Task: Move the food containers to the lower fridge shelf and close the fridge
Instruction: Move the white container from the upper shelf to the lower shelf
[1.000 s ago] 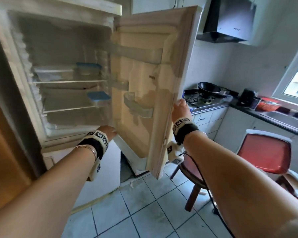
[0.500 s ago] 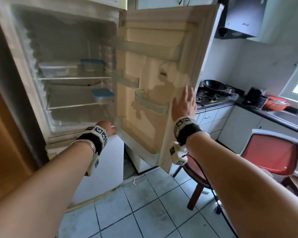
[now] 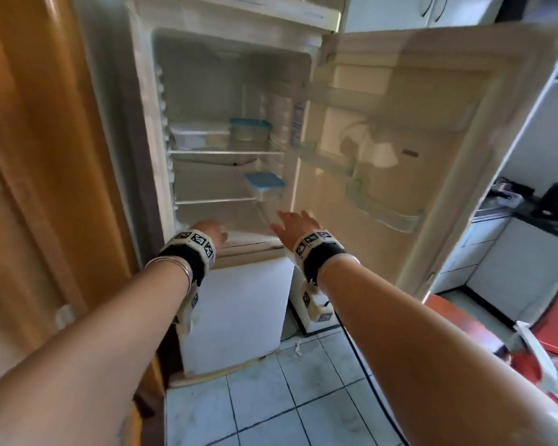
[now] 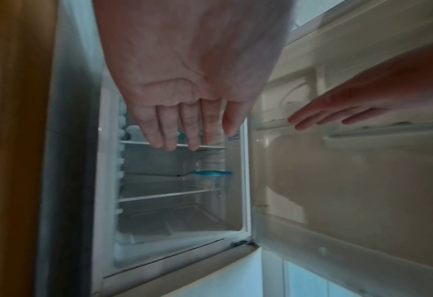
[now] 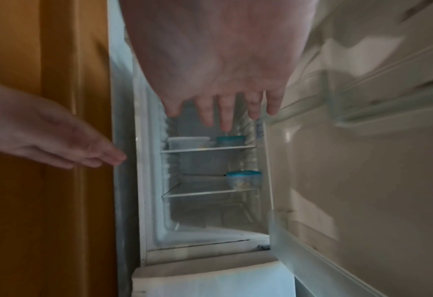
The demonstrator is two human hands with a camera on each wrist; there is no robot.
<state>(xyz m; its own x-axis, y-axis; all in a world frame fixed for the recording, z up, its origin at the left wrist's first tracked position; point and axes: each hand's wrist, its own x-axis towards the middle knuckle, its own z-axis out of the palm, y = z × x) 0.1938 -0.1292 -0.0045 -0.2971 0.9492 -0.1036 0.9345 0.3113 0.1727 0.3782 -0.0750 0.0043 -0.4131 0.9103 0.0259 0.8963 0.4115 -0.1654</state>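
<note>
So far only the first part looks done: the fridge door (image 3: pixel 416 149) stands wide open, swung to the right. Both hands are in front of the open compartment and carry nothing.

Left hand (image 3: pixel 208 233): fingers straight and relaxed, hanging near the bottom lip of the compartment. No contact with any container.

Right hand (image 3: pixel 295 225): fingers spread apart, just beside the inner edge of the door, also free of any container.

Containers:
- clear box (image 3: pixel 198 136) on the upper shelf (image 3: pixel 226 152), left side;
- blue-lidded tub (image 3: pixel 249 129) on the same shelf, just beside the box;
- second blue-lidded tub (image 3: pixel 264 185) on the lower shelf (image 3: pixel 215 201), at its right end.

Judgement: one tub sits where it belongs; whether it was placed there I cannot tell. The two on the upper shelf remain to be moved down. Door closing not yet begun. Task is at an early stage, roughly a third along at best.
</note>
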